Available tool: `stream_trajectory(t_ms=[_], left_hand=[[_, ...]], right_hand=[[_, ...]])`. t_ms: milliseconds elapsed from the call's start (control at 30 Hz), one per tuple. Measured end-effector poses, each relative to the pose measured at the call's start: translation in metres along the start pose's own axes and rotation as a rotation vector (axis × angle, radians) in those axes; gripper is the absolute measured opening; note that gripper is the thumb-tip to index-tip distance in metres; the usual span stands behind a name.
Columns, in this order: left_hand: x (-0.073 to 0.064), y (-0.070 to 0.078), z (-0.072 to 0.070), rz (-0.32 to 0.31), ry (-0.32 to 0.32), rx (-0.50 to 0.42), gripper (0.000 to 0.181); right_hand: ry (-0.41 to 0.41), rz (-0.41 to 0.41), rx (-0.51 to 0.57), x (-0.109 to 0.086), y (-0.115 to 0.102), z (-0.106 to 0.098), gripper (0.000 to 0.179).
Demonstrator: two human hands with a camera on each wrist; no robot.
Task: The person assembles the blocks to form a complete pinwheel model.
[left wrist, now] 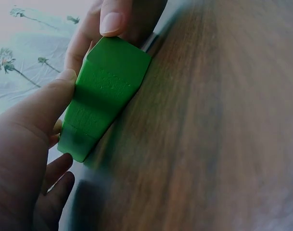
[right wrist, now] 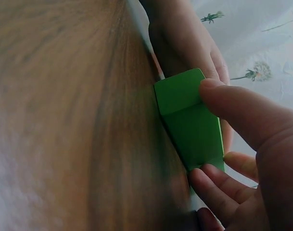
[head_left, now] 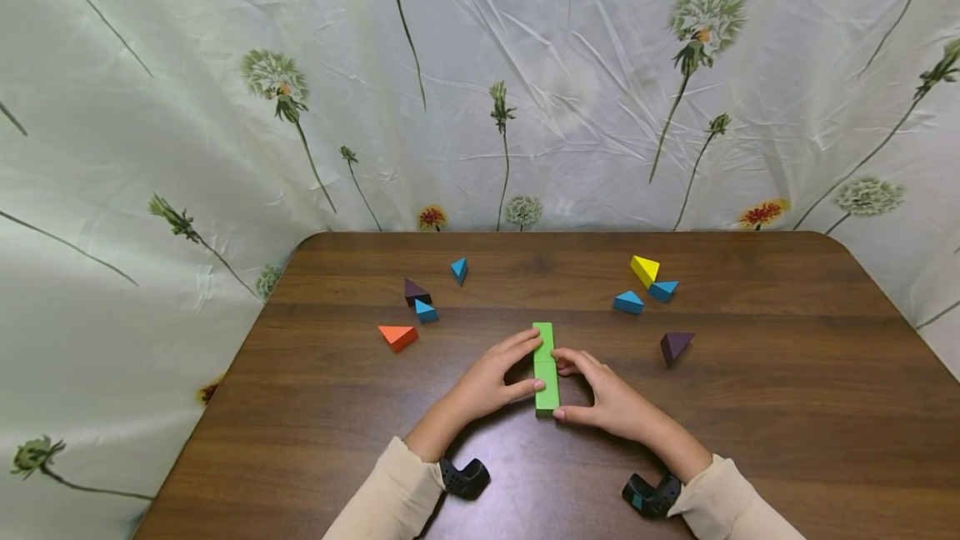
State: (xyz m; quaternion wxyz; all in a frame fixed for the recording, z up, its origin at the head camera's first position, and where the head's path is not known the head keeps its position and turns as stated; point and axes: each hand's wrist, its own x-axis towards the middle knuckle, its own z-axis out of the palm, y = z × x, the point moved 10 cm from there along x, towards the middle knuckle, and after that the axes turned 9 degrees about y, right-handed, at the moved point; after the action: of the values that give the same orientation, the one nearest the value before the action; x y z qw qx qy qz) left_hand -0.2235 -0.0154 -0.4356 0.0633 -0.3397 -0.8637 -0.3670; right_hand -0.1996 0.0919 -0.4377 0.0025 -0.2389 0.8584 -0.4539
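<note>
Two long green blocks (head_left: 545,342) lie end to end on the table, with a thin seam between them. My left hand (head_left: 491,377) holds the row from the left, thumb on the nearer block and fingertips at the farther one. From the right, my right hand (head_left: 611,398) grips the row with its thumb at the near corner and its bent fingers near the seam. In the left wrist view the green side (left wrist: 110,82) faces me, under a thumb. The right wrist view shows the green end (right wrist: 180,91) close up; my palms hide part of the contact.
Left of the hands lie an orange triangular block (head_left: 397,337), a dark purple one (head_left: 416,292) and two blue ones (head_left: 459,271). At the right are a yellow block (head_left: 645,270), two blue ones (head_left: 628,302) and a purple one (head_left: 677,348). A floral curtain (head_left: 465,148) hangs behind the table.
</note>
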Motion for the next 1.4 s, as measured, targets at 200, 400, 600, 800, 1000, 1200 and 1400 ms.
stream_trajectory(t_ms=[200,400,600,800,1000,1200,1400], left_hand=[[0.0,-0.002,0.001,-0.024,-0.003,-0.021,0.06],[0.0,-0.004,0.002,-0.037,-0.005,-0.032,0.061],[-0.001,-0.004,0.001,-0.039,0.005,-0.033,0.06],[-0.001,-0.005,0.002,-0.042,0.003,-0.038,0.06],[-0.001,-0.006,0.002,-0.051,-0.003,-0.051,0.06],[-0.001,-0.005,0.001,-0.048,0.003,-0.051,0.06],[0.0,-0.004,0.002,-0.04,-0.004,-0.054,0.061]], right_hand=[[-0.007,0.0,-0.002,0.0,0.001,0.0,0.074],[-0.019,0.013,0.052,0.0,0.0,-0.001,0.072],[0.031,0.007,0.07,0.002,-0.004,-0.013,0.066],[0.128,-0.007,0.032,0.005,-0.027,-0.037,0.062],[0.232,-0.006,-0.003,0.009,-0.01,-0.054,0.064],[0.324,0.024,-0.063,0.012,0.007,-0.073,0.067],[0.41,0.014,-0.107,0.016,0.015,-0.089,0.066]])
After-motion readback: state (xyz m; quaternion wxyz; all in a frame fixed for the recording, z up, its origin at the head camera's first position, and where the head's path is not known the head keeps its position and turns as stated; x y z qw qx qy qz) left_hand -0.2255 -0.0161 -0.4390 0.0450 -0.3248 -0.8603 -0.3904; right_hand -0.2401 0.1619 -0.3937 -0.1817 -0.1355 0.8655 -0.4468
